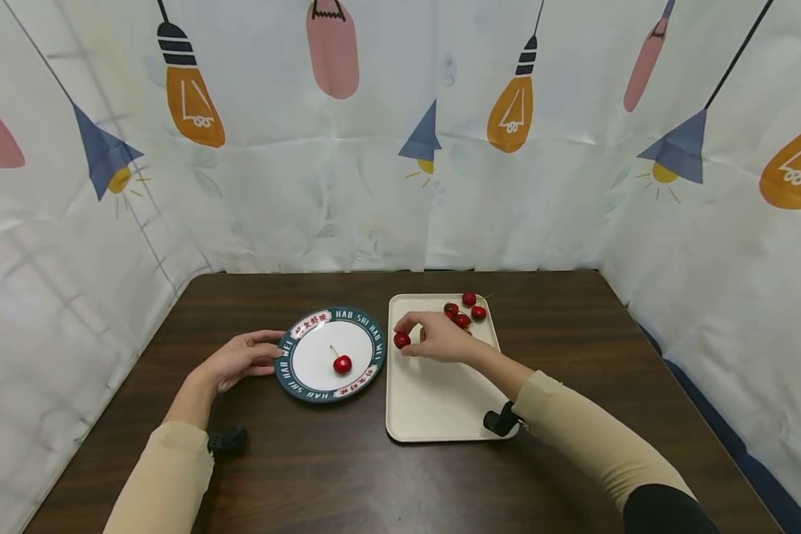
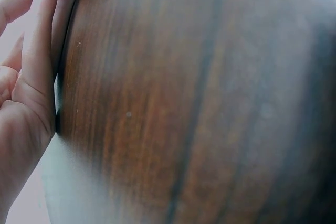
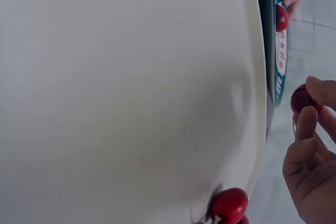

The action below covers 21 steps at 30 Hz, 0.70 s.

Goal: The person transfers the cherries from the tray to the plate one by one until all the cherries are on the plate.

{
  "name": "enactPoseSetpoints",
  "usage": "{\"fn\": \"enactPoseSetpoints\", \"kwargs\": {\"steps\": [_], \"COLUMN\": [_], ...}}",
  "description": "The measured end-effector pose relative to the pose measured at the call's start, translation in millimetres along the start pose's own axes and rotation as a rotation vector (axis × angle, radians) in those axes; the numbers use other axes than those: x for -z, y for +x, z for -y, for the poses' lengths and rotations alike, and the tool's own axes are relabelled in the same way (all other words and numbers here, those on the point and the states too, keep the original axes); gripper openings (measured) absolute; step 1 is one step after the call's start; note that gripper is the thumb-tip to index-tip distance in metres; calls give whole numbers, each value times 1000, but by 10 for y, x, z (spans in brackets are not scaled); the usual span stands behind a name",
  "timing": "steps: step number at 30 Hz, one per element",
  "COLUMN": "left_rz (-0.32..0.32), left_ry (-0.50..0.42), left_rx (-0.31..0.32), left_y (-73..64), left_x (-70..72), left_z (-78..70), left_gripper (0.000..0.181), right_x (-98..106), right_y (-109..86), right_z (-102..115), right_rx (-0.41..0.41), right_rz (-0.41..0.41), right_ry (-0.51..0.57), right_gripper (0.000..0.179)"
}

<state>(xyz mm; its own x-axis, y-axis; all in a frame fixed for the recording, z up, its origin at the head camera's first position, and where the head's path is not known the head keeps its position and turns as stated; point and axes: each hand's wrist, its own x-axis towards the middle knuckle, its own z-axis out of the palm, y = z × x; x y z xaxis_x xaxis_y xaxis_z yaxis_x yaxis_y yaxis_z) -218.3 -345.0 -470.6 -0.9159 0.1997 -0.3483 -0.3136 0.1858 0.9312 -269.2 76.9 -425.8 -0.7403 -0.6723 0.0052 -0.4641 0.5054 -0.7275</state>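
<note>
My right hand [image 1: 417, 335] pinches a red cherry [image 1: 402, 340] by its fingertips above the left edge of the cream tray [image 1: 440, 400]. In the right wrist view the same cherry [image 3: 303, 98] sits between finger and thumb beside the tray's rim [image 3: 260, 103]. Several more cherries [image 1: 466, 310] lie at the tray's far end. A white plate with a dark green lettered rim [image 1: 292, 378] holds one cherry with a stem [image 1: 342, 363]. My left hand [image 1: 250, 358] rests on the table with relaxed fingers touching the plate's left rim.
The dark wooden table [image 1: 307, 475] is walled on three sides by a white curtain with lamp prints [image 1: 374, 148]. The left wrist view shows only blurred table wood [image 2: 184, 103] and the side of my hand [image 2: 26, 93].
</note>
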Motion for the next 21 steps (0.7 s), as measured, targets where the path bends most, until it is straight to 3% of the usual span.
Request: {"fn": "enactPoseSetpoints", "kwargs": {"steps": [21], "left_rz": [-10], "left_ry": [15], "left_rx": [1], "left_y": [-21], "left_x": [-18], "left_z": [-23], "left_gripper": [65], "right_x": [-335], "right_y": [209], "right_z": [196], "right_rx": [91], "right_rz": [75], "right_ry": [-34], "right_gripper": [36]}}
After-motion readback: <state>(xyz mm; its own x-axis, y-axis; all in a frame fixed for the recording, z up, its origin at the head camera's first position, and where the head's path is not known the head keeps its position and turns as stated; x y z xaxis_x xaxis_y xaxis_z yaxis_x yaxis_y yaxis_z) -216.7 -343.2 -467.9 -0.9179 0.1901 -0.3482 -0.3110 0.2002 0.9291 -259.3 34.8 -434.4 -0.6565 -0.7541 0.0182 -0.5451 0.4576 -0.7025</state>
